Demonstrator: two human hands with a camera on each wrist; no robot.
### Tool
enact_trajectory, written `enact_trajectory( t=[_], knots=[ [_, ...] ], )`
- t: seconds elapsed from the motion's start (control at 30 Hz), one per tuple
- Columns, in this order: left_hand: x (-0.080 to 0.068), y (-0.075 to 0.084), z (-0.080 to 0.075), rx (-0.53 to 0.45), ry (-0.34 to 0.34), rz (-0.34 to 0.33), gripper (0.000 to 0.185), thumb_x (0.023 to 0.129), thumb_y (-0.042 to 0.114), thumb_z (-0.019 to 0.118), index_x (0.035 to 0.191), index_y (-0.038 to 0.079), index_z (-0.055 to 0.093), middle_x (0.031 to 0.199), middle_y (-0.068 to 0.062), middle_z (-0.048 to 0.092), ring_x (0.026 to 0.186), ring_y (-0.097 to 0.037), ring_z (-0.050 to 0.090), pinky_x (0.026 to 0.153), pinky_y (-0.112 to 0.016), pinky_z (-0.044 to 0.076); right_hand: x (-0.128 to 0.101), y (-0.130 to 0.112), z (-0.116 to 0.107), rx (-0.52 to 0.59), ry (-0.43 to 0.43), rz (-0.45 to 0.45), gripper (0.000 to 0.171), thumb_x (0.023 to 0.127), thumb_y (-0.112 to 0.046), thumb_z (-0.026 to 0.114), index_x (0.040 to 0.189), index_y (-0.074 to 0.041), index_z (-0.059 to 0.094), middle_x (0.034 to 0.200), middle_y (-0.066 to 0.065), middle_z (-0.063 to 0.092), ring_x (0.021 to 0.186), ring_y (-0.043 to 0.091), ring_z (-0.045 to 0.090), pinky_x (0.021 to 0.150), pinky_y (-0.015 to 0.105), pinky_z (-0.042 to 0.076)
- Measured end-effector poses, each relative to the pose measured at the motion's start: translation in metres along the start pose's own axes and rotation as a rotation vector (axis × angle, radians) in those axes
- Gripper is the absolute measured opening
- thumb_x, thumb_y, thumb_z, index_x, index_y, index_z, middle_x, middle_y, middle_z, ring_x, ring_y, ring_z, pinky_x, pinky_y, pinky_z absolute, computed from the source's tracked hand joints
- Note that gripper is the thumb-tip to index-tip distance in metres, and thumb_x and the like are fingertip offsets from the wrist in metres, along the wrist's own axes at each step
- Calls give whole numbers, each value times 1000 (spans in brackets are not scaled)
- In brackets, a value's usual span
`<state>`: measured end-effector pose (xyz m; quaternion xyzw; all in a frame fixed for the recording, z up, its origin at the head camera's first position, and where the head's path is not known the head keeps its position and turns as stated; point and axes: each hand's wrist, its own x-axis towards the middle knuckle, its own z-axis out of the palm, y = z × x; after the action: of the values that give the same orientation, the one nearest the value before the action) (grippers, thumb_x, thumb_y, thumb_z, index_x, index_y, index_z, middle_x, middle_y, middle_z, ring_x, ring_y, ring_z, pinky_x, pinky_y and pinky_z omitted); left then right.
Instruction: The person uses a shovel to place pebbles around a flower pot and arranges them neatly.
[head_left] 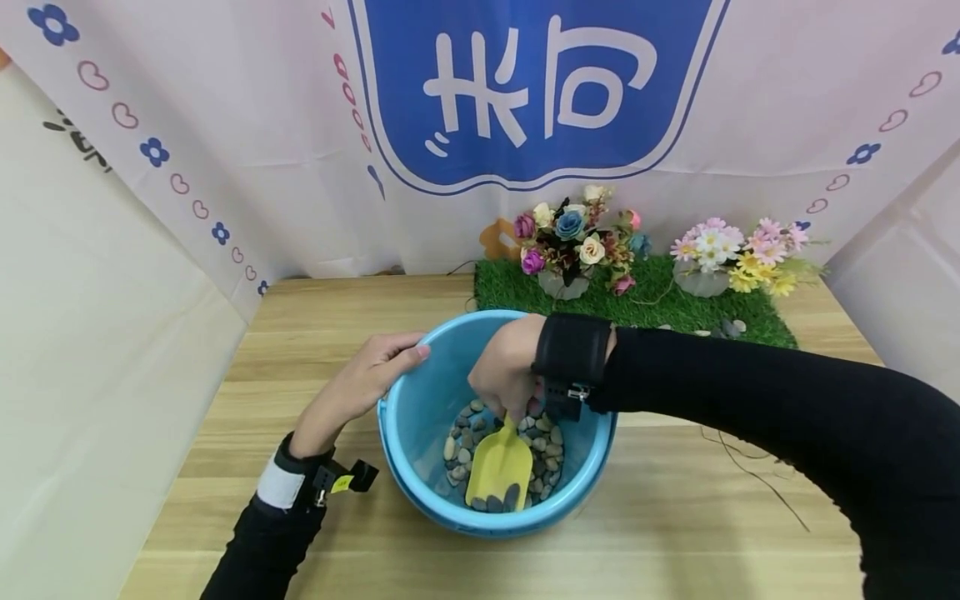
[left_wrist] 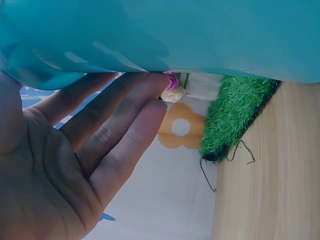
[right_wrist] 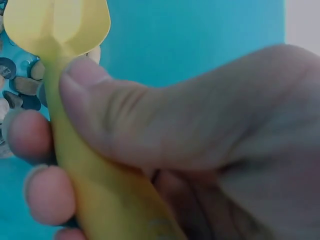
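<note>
A blue plastic bucket stands on the wooden table with several grey and tan pebbles at its bottom. My right hand reaches into it from the right and grips the handle of a yellow scoop, whose blade lies on the pebbles with a few in it. In the right wrist view the fingers wrap the scoop against the bucket wall. My left hand rests at the bucket's left rim. The left wrist view shows its fingers straight against the bucket.
A green artificial grass mat lies behind the bucket with two flower arrangements on it. A printed cloth backdrop closes the back and sides. A thin wire lies on the table at the right.
</note>
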<state>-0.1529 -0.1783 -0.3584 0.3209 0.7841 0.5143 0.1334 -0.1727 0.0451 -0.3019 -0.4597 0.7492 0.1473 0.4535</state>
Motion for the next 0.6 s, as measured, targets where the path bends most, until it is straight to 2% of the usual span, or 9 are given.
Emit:
enact_trajectory(
  t=[0.1,0.23,0.43,0.6],
  knots=[
    [0,1,-1,5,-2,-2,32,108,12,44,127,-4,64,91,-13,73,71,-22,75,60,-39,63,-20,-12,-16,28,-56,51,31,104,-19,62,75,-14,72,72,3,67,50,9,49,47,19,42],
    [-1,2,-1,6,-1,-1,33,108,12,44,130,-5,62,93,-14,74,72,-22,75,60,-38,63,-30,-8,-18,93,-37,55,31,103,-19,63,73,-17,72,75,5,68,53,11,50,49,21,42],
    [-2,2,-2,4,6,-1,34,108,12,44,131,-5,62,94,-14,74,72,-22,75,60,-38,63,-25,-3,-17,124,-37,13,33,103,-17,63,72,-18,72,84,13,71,54,13,52,50,23,41],
    [-1,1,-1,-2,-1,-5,33,108,13,44,129,-5,63,93,-13,74,72,-22,75,61,-39,63,-22,-2,-17,114,-57,-18,32,103,-18,63,73,-17,72,81,11,71,55,12,53,52,23,42]
  ],
)
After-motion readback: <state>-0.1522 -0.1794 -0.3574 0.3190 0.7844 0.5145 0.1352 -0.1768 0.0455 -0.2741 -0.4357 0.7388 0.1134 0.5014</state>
